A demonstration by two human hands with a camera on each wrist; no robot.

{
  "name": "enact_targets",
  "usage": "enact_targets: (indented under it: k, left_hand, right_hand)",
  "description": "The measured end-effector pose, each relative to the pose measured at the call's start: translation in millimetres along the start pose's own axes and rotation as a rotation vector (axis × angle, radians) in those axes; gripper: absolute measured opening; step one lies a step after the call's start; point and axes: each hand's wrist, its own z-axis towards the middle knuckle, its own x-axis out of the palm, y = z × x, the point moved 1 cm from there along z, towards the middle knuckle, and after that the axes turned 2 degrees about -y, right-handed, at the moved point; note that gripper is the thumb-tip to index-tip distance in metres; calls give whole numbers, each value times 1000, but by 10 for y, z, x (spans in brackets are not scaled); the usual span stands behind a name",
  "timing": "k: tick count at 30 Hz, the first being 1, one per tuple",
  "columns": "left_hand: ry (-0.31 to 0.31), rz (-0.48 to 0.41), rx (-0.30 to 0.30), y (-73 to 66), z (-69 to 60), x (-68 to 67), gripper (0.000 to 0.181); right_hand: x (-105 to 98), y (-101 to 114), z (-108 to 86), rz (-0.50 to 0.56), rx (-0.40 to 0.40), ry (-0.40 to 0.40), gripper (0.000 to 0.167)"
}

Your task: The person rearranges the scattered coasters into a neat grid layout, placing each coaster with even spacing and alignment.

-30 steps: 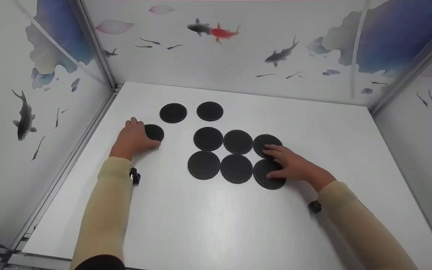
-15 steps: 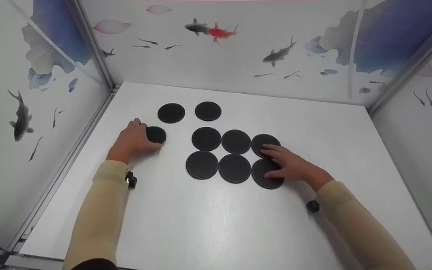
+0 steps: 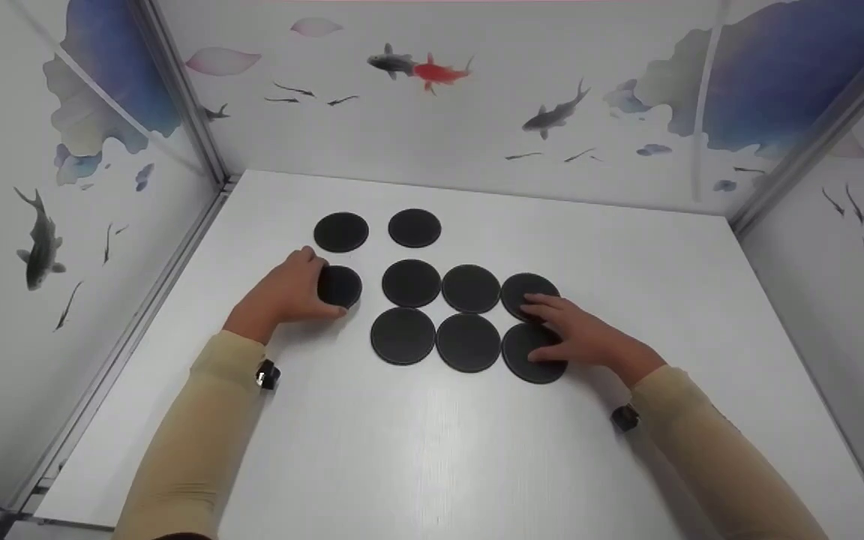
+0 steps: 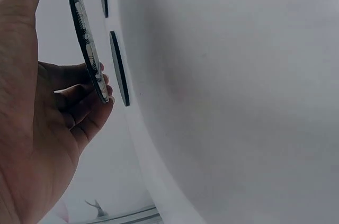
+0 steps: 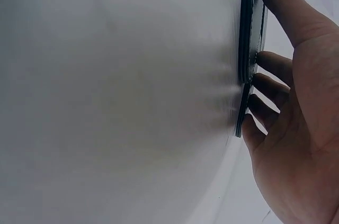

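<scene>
at centre-left the left hand (image 3: 287, 291) pinches a black disc (image 3: 342, 286); at centre-right the right hand (image 3: 586, 335), spread wide, touches two flat discs (image 3: 528, 285).

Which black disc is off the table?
The disc pinched by the left hand: the left wrist view shows it raised, patterned underside exposed. The other discs lie flat on the table.

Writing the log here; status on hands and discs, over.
Left hand gripping one black disc, raised off the table. Right hand touching two discs, partly covering them. Nothing seen between held disc and six-disc block.
</scene>
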Motion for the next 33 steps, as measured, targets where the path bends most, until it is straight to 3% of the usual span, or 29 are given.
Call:
enact_targets:
  k: [21, 33]
  left_hand:
    - [94, 100, 157, -723, -190, 66, 92]
    - [95, 159, 208, -912, -440, 181, 98]
  right_hand:
    - [10, -12, -2, 14, 5, 2, 92]
    - [-8, -14, 0, 24, 9, 5, 94]
